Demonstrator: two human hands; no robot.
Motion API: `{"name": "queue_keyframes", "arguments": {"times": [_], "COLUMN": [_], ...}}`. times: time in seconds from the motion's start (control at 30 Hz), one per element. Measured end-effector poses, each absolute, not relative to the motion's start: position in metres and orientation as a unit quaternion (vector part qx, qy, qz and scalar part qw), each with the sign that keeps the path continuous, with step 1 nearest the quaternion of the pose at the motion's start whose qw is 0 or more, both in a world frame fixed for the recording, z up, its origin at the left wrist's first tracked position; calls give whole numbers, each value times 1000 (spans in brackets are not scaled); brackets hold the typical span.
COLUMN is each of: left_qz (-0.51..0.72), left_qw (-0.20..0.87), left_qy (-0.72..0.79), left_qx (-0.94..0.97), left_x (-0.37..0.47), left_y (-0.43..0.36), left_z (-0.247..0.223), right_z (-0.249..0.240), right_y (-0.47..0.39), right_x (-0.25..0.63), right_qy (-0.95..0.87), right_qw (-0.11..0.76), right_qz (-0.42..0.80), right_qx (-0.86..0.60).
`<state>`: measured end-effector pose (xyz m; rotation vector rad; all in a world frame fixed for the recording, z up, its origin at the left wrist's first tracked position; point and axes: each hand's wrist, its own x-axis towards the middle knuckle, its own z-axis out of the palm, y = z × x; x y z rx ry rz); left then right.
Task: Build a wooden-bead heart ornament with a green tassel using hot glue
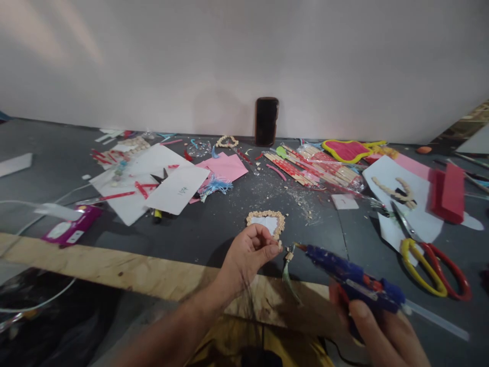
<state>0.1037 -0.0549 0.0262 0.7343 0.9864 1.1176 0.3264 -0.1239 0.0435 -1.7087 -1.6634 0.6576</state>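
Note:
My left hand (254,250) pinches a small beige piece (280,244) between thumb and fingertips, too small to identify fully. Just behind those fingers lies a heart-shaped frame (281,220) edged with little beige pieces, with white paper inside it. Wrapped in my right hand (378,331) is a blue hot glue gun (344,272), a clear glue stick (439,320) jutting from its back end. The gun's nozzle points left, close to a pale green tassel (288,270) near the table edge and a short way from my left fingertips.
Scissors (435,267) with yellow and red handles lie at right. A dark phone (266,121) leans against the wall. Packaged chopsticks (317,168), pink paper (229,167) and white sheets (179,188) cover the back. A purple power strip (72,227) with cords sits at left.

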Motion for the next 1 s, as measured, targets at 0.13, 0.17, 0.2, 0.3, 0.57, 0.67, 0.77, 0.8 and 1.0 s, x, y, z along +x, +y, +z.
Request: {"name": "queue_keyframes", "arguments": {"times": [0.13,0.17,0.2,0.3,0.57,0.67,0.77,0.8,1.0], "left_qz": [498,495,491,484,488,488,488,491,503], "left_qw": [686,689,693,707,746,760,767,767,768], "left_qy": [434,436,437,435,392,372,356,353,342], "left_qx": [306,302,297,276,224,216,216,217,202], "left_x": [105,106,108,112,127,132,134,134,137], "left_y": [-58,-60,-61,-66,-79,-83,-86,-87,-91], "left_z": [29,29,30,30,35,36,33,31,21], "right_z": [35,30,25,16,50,46,38,36,33], "right_y": [-87,-76,-65,-46,-82,-92,-95,-96,-99], "right_x": [356,364,371,382,324,295,282,280,280], "right_qy": [-726,-742,-750,-767,-730,-660,-571,-548,-507], "right_qw": [268,241,230,147,370,383,406,416,438], "right_qz": [109,68,7,-82,131,380,483,500,528], "right_qx": [-624,-622,-620,-620,-560,-522,-525,-526,-523]}}
